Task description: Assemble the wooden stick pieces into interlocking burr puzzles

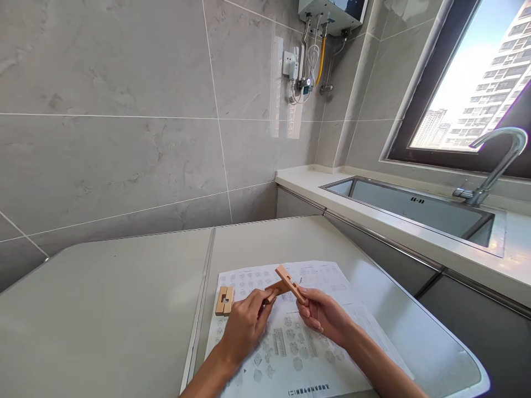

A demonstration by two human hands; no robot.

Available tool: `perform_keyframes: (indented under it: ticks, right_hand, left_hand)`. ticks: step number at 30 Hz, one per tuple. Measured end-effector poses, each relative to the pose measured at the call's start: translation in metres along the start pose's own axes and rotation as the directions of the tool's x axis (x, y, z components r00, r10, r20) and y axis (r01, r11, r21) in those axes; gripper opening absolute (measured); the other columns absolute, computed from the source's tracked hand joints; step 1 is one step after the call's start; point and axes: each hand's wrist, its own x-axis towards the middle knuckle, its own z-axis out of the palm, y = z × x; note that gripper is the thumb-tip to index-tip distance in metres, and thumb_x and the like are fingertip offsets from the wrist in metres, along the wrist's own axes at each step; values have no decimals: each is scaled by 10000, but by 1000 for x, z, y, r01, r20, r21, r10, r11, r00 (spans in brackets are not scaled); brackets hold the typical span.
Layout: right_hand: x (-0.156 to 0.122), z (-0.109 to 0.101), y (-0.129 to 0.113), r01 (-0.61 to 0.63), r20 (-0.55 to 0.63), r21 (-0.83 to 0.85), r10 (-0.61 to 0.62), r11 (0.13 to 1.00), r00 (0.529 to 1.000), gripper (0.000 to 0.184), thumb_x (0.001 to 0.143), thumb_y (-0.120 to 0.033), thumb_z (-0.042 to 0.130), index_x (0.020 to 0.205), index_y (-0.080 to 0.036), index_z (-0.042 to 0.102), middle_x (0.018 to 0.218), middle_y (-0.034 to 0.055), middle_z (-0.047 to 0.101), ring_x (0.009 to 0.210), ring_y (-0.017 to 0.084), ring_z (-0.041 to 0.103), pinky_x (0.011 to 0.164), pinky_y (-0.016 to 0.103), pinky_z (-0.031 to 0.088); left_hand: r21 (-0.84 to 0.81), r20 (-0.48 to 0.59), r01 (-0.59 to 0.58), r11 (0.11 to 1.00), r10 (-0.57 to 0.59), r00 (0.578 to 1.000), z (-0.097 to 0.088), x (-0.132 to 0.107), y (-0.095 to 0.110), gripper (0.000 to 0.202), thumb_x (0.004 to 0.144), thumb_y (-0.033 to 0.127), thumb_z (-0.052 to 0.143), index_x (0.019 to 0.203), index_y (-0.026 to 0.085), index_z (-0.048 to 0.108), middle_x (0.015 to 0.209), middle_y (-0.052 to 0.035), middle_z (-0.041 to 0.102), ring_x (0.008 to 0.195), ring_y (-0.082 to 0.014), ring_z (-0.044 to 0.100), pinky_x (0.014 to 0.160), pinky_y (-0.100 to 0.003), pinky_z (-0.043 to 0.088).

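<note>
Above a printed sheet (298, 359) with rows of small drawings, my left hand (248, 320) is closed on a notched wooden puzzle piece (277, 288). My right hand (326, 315) pinches the lower end of another notched wooden bar (286, 275), which slants up to the left. The two pieces cross and seem to touch; whether they interlock cannot be made out. Left of my left hand, two wooden pieces (224, 301) lie side by side on the sheet's edge, with a small gap of notches at their middle.
The pale table (124, 309) has a seam (198, 309) running across it left of the sheet. To the right are a counter (302, 176) with a sink (398, 202) and a curved faucet (498, 166). A tiled wall (124, 166) stands behind.
</note>
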Motion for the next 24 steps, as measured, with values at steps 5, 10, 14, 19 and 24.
perform_keyframes:
  ticks: [5, 10, 14, 19, 24]
  right_hand:
    - [0, 2, 3, -20, 15, -50, 21, 999, 1000, 489, 908, -575, 794, 767, -183, 539, 628, -16, 627, 368, 43, 439, 377, 198, 256]
    - [2, 6, 8, -39, 28, -123, 43, 992, 999, 486, 932, -597, 773, 824, -185, 537, 678, 6, 675, 395, 58, 495, 377, 192, 307]
    - [3, 8, 12, -33, 37, -191, 40, 981, 999, 501, 943, -630, 743, 830, -187, 538, 668, -3, 669, 396, 63, 509, 372, 188, 322]
    - [2, 9, 14, -4, 76, -269, 26, 963, 997, 501, 926, -646, 752, 857, -192, 553, 631, -21, 650, 379, 76, 497, 359, 199, 334]
    - [-1, 10, 9, 16, 107, -310, 18, 951, 994, 484, 932, -635, 751, 862, -198, 556, 607, -52, 607, 373, 63, 439, 369, 205, 298]
  left_hand:
    - [-53, -17, 47, 997, -48, 999, 2, 0, 3, 169, 1130, 291, 480, 1187, 242, 631, 967, -29, 782, 721, -164, 747, 608, -259, 521]
    - [-144, -12, 112, 983, -114, 993, 4, -1, 8, 178, 1112, 315, 506, 1181, 242, 653, 956, -40, 789, 742, -176, 739, 657, -273, 564]
    - [-201, 21, 187, 962, -186, 982, 5, -3, 10, 197, 1108, 328, 488, 1179, 241, 651, 897, -33, 777, 703, -177, 720, 663, -286, 571]
    - [-292, 71, 253, 922, -242, 968, 6, -4, 12, 159, 1102, 351, 492, 1093, 241, 607, 751, 14, 731, 630, -168, 698, 622, -269, 542]
    - [-238, 61, 190, 953, -181, 982, 3, -3, 12, 168, 1111, 332, 471, 1049, 245, 601, 730, 25, 717, 574, -149, 648, 578, -252, 496]
